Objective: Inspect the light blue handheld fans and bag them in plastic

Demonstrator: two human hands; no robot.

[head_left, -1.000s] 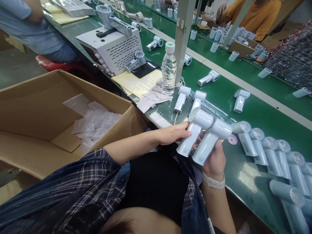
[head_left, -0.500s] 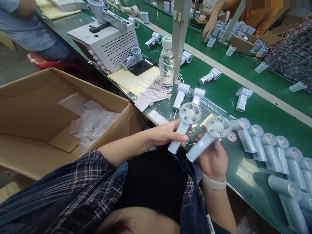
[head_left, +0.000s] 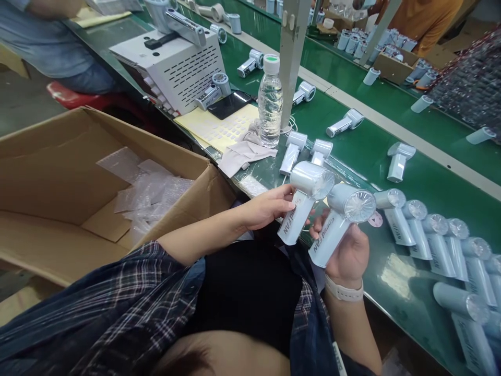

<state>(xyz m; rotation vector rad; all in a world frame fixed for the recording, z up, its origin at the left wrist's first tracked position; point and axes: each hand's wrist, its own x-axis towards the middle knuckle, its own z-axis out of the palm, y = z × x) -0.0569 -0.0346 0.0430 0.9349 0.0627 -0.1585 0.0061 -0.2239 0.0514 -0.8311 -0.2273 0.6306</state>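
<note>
My left hand (head_left: 266, 208) grips the handle of a white handheld fan (head_left: 303, 201), whose round head points right and whose side reads "Speed FAN". My right hand (head_left: 346, 250) holds a second white fan (head_left: 340, 219) the same way, just right of the first. Both fans hover above the near edge of the green conveyor belt (head_left: 376, 151). A row of several finished fans (head_left: 430, 237) lies on the belt to the right of my hands. Two more fans (head_left: 291, 151) lie just beyond my hands.
An open cardboard box (head_left: 58, 193) with plastic bags stands at my left. A water bottle (head_left: 270, 102), a cloth (head_left: 245, 154), a yellow sticker sheet (head_left: 219, 122) and a white perforated machine (head_left: 176, 62) sit ahead. Other people work at far left and far right.
Both hands have rotated the fans: first the heads faced away, then the grilles faced me, now the printed sides show and the heads point right.
</note>
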